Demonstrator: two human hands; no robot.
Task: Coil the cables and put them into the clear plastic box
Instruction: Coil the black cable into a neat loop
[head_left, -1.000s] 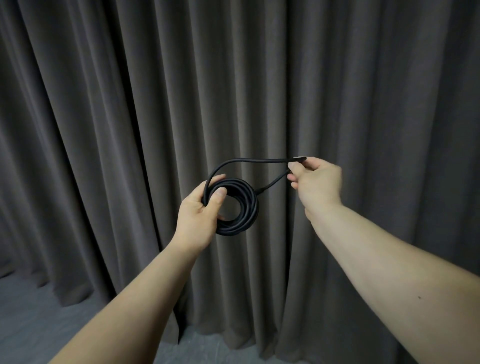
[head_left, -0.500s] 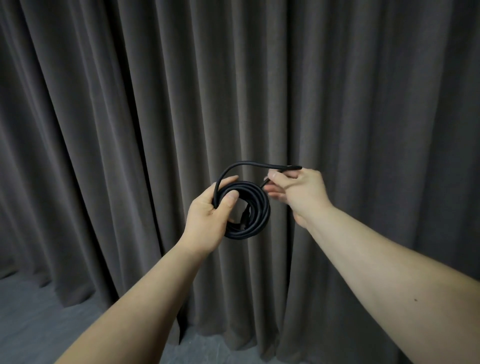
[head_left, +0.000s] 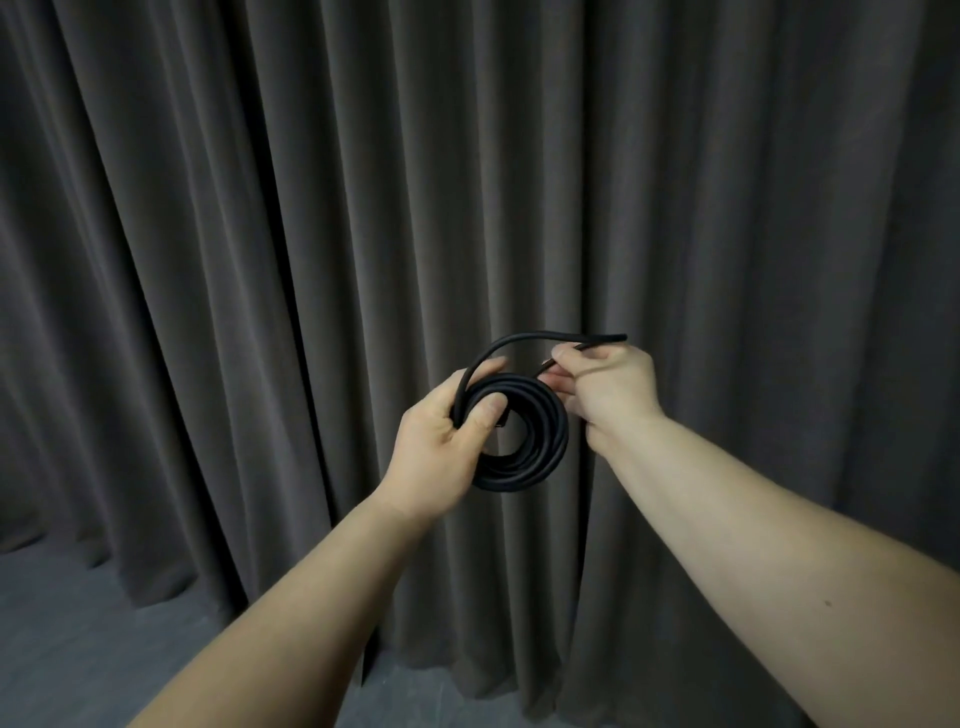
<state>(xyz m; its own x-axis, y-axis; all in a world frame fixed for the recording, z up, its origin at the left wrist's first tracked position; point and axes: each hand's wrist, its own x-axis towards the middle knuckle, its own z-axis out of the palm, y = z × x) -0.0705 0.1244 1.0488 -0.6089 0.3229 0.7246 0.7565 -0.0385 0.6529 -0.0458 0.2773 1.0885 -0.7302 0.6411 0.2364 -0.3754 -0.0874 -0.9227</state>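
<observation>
A black cable (head_left: 540, 441) is wound into a round coil held up at chest height in the middle of the view. My left hand (head_left: 441, 436) grips the coil's left side, thumb in front and fingers behind. A loose loop of the cable arches over the top of the coil to my right hand (head_left: 605, 387), which pinches the cable close to its free end. The end sticks out to the right of that hand. My right hand sits right against the coil's upper right edge. No clear plastic box is in view.
A dark grey pleated curtain (head_left: 311, 234) fills the whole background close behind my hands. A strip of grey floor (head_left: 78, 649) shows at the bottom left.
My right hand has moved left toward the coil, shrinking the loose loop. My left hand with the coil has shifted slightly right and the two hands are now almost touching.
</observation>
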